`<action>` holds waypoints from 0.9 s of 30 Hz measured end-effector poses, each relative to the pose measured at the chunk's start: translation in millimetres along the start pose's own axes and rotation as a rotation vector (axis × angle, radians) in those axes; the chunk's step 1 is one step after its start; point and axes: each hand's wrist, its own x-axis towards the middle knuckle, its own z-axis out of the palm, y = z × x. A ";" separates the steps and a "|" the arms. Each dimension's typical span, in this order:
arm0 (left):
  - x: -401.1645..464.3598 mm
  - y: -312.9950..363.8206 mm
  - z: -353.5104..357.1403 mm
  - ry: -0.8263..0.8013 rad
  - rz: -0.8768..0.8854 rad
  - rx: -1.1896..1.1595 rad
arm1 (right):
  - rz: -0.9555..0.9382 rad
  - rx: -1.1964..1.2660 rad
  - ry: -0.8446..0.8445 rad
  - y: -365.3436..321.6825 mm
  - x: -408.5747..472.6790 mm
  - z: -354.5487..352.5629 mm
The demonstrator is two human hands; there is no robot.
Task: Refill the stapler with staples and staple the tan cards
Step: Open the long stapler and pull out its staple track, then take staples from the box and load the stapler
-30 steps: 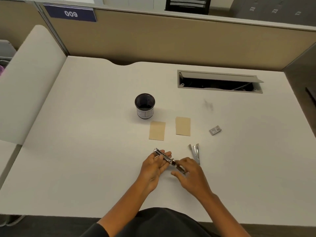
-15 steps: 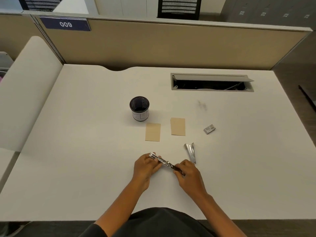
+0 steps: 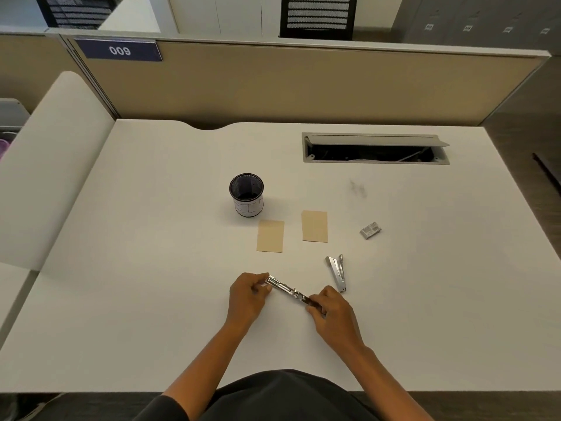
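1. On the white desk (image 3: 136, 299), near the front edge, both hands hold a long shiny metal stapler part (image 3: 290, 291). It lies slanted btwn them. Left hand (image 3: 247, 299) pinches the far end w/ fingers closed on it. Right hand (image 3: 332, 314) grips the near end, fingers curled round it.
2. Blue sign (image 3: 119, 50) on the tan wall at the back reads "009".
3. Black mesh cup (image 3: 246, 194) stands behind the cards. It has a white label w/ marks, too small to read.
4. Two tan cards (image 3: 270, 236) (image 3: 314, 226) lie flat, side by side but not touching, a bit past the hands. Prob. thin, light and bendy; I'd slide one to lift it by an edge.
5. Other stapler piece (image 3: 337, 272) lies just beside the right hand, not touched. Looks like hard metal, smooth, maybe slippery; best held by its long sides.
6. Small staple box (image 3: 370, 230) sits well off to the right. Has print on it, can't read it. Staples inside are prob. tiny, and a strip snaps easy, so hold by the sides, softly.
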 end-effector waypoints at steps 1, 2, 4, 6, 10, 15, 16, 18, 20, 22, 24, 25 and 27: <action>-0.3 0.7 0.6 -0.004 0.004 0.012 | 0.002 0.002 0.002 1.0 0.1 0.5; -0.7 1.5 1.3 -0.008 0.005 0.019 | 0.006 0.005 0.002 2.0 0.3 0.6; -1.3 2.5 2.1 -0.015 0.000 0.026 | 0.014 0.016 -0.012 3.3 0.5 -0.6; -1.4 2.6 2.4 -0.012 -0.004 0.035 | 0.009 0.042 -0.016 3.9 2.6 -6.4; -2.4 1.8 0.8 0.002 -0.029 0.024 | 0.020 0.120 0.191 8.1 28.1 -36.9; -4.9 0.6 -2.6 0.042 -0.063 0.019 | 0.197 0.004 0.422 35.7 81.9 -87.8; -6.2 0.1 -3.5 0.050 -0.064 0.013 | 0.247 -0.012 0.411 42.1 90.6 -95.6; -9.2 -1.1 -5.7 0.066 -0.065 -0.010 | 0.329 -0.025 0.347 50.8 105.0 -107.4; -11.8 -1.6 -8.4 0.082 -0.067 -0.016 | 0.356 -0.031 0.277 54.7 115.9 -114.7; -13.6 -1.9 -11.1 0.092 -0.065 0.003 | 0.355 -0.024 0.228 55.8 123.7 -118.0; -14.9 -1.1 -13.2 0.101 -0.067 0.015 | 0.349 -0.020 0.198 55.7 128.8 -119.0; -15.8 0.2 -14.1 0.107 -0.071 0.016 | 0.343 -0.023 0.194 55.4 131.0 -119.2; -17.7 3.3 -15.2 0.123 -0.076 0.012 | 0.321 -0.043 0.210 54.8 134.6 -119.0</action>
